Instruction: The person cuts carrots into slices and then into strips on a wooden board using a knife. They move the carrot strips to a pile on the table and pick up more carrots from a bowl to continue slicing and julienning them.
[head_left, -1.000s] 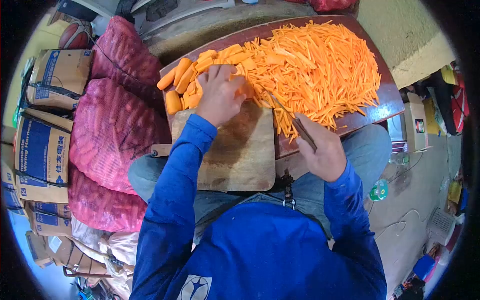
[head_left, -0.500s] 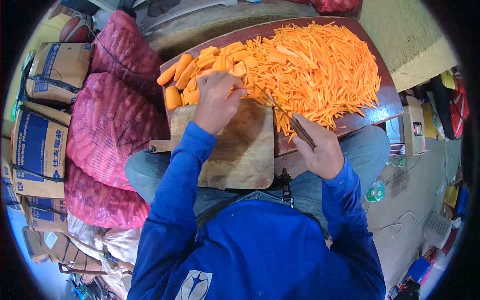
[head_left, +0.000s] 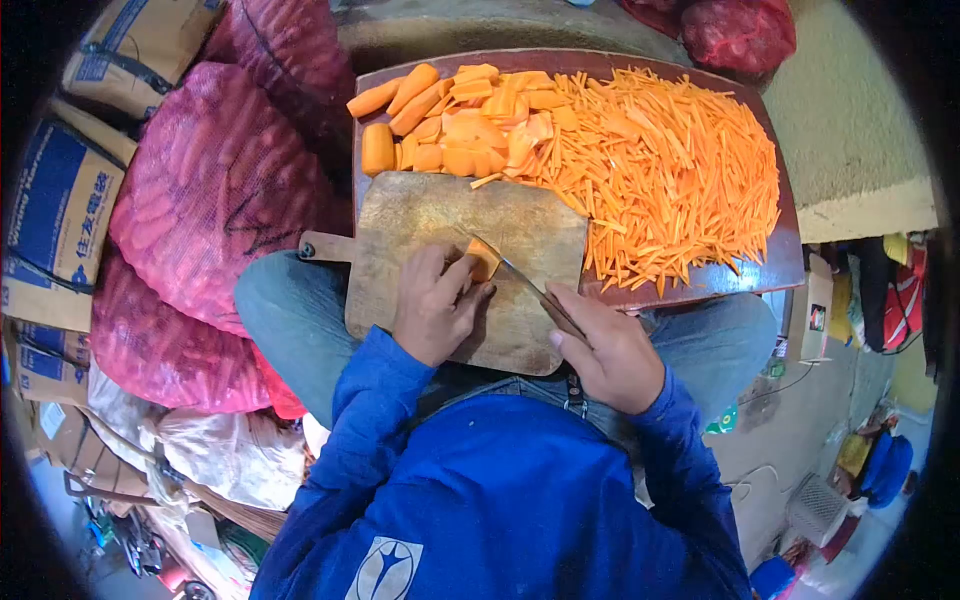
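At the centre of the frame, a small carrot piece rests on the wooden cutting board; it is bright orange, smooth and flat-faced, with a blocky, angular outline partly hidden by the fingers. The left hand, just left of the centre, has its fingers curled and drawn together, pinching the left side of the piece against the board. The right hand, to the lower right of the board, is closed around the handle of a knife. The thin, dark blade slants toward the upper left and lies along the upper right edge of the piece; whether it has entered the flesh cannot be told.

Beyond the board, toward the top of the frame, stands a reddish-brown table. On its left part lie stout, rounded carrot chunks, and beside them flat carrot slices overlap one another. Carrot strips, thin, straight and matchstick-like, form a broad heap over the right part. One loose sliver lies at the upper edge of the board. Pink mesh sacks, bulging and full, occupy the upper left of the frame.
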